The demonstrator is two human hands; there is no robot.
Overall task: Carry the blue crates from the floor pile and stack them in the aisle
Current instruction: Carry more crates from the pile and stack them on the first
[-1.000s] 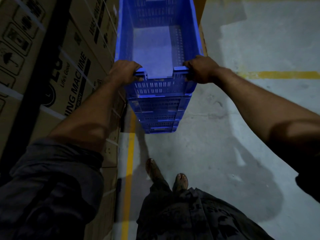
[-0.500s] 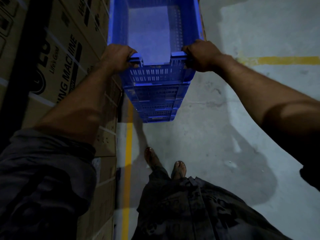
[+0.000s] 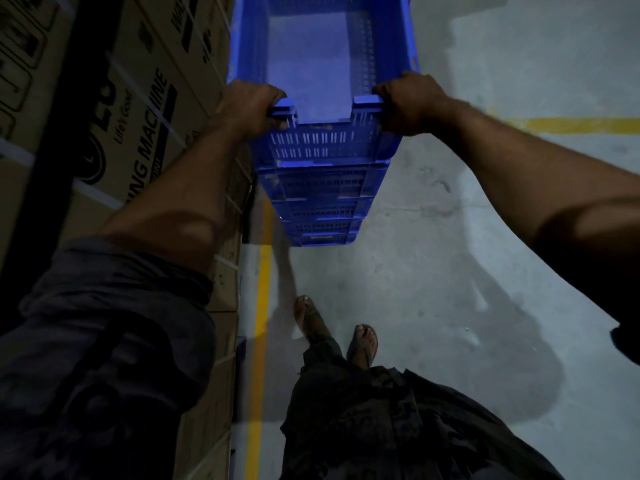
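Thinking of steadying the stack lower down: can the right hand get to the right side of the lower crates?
Probably yes. The right hand grips the near rim of the top crate; right of the lower crates lies only bare floor. The cartons stand on the left side.

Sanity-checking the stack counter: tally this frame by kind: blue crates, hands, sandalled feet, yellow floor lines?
blue crates: 5 (front layers of one stack; lowest ones dim)
hands: 2, left hand and right hand, each with a grip on the top crate rim
sandalled feet: 2
yellow floor lines: 2
Total: 11
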